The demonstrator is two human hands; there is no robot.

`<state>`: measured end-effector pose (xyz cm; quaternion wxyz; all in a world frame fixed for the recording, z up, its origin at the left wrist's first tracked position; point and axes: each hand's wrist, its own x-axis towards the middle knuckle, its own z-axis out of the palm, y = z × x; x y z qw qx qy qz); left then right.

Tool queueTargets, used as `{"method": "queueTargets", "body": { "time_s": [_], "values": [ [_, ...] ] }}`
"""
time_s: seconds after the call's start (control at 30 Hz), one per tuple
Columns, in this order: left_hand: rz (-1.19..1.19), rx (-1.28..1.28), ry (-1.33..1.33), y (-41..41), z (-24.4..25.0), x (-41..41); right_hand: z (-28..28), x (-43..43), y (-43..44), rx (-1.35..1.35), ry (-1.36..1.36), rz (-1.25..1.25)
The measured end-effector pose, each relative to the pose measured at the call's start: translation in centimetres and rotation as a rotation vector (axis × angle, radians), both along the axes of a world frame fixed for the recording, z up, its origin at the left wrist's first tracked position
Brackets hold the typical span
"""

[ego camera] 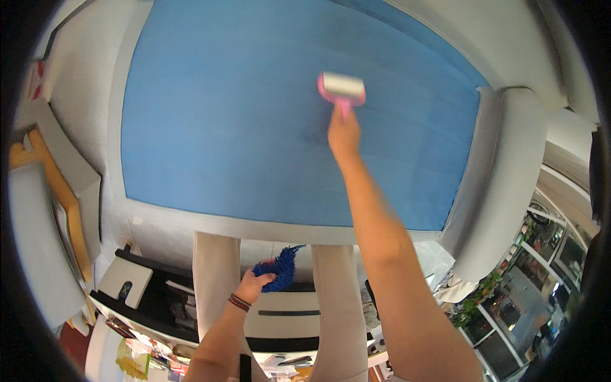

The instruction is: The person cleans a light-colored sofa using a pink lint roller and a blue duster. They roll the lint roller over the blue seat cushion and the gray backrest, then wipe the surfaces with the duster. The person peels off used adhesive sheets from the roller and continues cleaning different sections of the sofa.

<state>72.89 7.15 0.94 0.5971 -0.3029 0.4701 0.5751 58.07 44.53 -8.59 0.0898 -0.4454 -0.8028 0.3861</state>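
My right hand (344, 136) grips the pink handle of a lint roller (342, 87), its pale roll over the middle of a large blue fabric surface (229, 114). Motion blurs the roller, so I cannot tell whether it touches the fabric. Lower down, between my legs in light trousers (217, 281), my left hand (253, 284) holds a dark blue shaggy microfibre cloth or duster (281, 272). A dark cord-like bracelet sits on the left wrist. The blue surface is edged by a pale grey border (286, 230).
A rounded grey armrest (506, 181) stands on the right, beside a window (515, 286) with plants. At lower left is a black-and-white table (162, 291); a grey cushioned seat with a wooden frame (62, 205) lies at far left. Assorted items crowd the bottom edge.
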Motion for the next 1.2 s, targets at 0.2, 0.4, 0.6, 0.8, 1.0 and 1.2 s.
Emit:
{"method": "queueTargets", "body": {
  "time_s": [0.2, 0.4, 0.6, 0.8, 1.0, 1.2],
  "values": [
    [-0.237, 0.117, 0.544, 13.0, -1.8, -13.8, -1.3, -0.7, 7.6, 0.071, -0.349, 0.165],
    [-0.611, -0.324, 1.587, 28.2, -8.3, -23.1, 2.9, 24.1, -2.8, -0.084, -0.417, 0.084],
    [-0.805, -0.445, 1.688, 29.1, -12.3, -22.1, 2.2, 16.2, 3.3, -0.123, -0.026, -0.078],
    [-0.779, -0.433, 1.726, 29.3, -13.5, -22.0, -2.9, -9.2, 15.8, -0.167, 0.387, -0.379],
    [-0.761, -0.42, 1.73, 29.2, -13.7, -22.3, -7.0, -13.1, 16.7, 0.074, 0.1, -0.218],
    [-0.794, -0.404, 1.696, 29.2, -13.3, -22.2, -5.9, -11.5, 17.5, 0.032, -0.007, -0.127]
  ]
}}
